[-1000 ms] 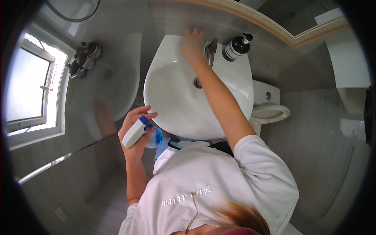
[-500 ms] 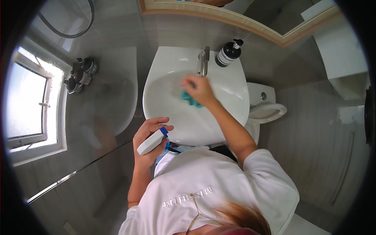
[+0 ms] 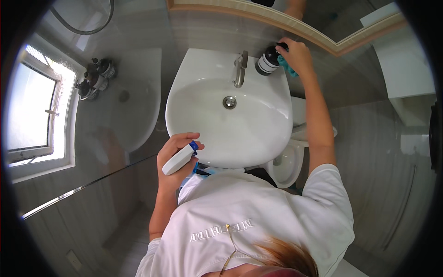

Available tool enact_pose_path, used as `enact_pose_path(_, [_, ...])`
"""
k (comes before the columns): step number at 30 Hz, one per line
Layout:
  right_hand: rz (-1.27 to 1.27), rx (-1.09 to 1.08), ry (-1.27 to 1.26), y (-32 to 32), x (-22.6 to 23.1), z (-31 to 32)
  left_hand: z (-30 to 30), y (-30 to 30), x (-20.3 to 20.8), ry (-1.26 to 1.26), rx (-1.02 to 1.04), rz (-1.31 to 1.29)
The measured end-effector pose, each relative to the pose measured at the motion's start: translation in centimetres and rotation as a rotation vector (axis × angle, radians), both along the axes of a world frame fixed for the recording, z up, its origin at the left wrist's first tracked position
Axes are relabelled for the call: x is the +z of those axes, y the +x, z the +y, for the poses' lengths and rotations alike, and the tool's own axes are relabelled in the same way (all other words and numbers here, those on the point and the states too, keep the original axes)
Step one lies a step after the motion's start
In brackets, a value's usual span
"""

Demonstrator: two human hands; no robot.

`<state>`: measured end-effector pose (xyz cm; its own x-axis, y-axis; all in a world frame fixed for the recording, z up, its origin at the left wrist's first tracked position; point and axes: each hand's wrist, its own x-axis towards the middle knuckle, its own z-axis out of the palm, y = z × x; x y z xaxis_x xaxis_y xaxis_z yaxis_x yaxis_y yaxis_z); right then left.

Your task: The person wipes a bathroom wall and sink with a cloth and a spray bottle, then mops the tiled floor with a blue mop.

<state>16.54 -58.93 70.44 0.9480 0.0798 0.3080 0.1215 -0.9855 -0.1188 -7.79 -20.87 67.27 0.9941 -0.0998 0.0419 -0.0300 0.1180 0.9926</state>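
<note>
At the sink's back right corner, my right hand (image 3: 296,56) is closed with a teal cloth (image 3: 287,68) hanging under its palm. Its fingertips are at the head of a black pump bottle (image 3: 267,61) with a white label; whether they grip it is hard to tell. The bottle stands on the rim of the white sink (image 3: 194,115). By the sink's front left edge my left hand (image 3: 173,154) is wrapped round a spray bottle with a white and blue trigger head (image 3: 181,159). Its body is mostly hidden by the hand and shirt.
A metal tap (image 3: 241,69) rises behind the drain (image 3: 229,102). Above the sink hangs a wood-framed mirror (image 3: 249,8). A white toilet (image 3: 287,166) stands to the right. On the left are a glass panel edge (image 3: 92,191), several bottles in a rack (image 3: 94,81) and an open window (image 3: 32,111).
My right hand has moved from the basin up and right to the pump bottle, carrying the teal cloth. The drain is now uncovered. My left hand has hardly moved.
</note>
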Motion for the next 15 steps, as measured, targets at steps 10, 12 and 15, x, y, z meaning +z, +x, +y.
enact_pose_path(10, [0.038,0.133,0.094,0.6,0.1,-1.7,-0.4,-0.4,-0.5,0.005,0.06,0.034])
enact_pose_path(12, [0.061,0.159,0.113,0.8,0.2,-2.0,-0.6,-0.4,-0.4,-0.005,0.051,0.028])
enact_pose_path(15, [0.1,0.155,0.117,0.9,0.5,-2.1,-0.7,-0.5,-0.2,-0.013,0.043,0.029])
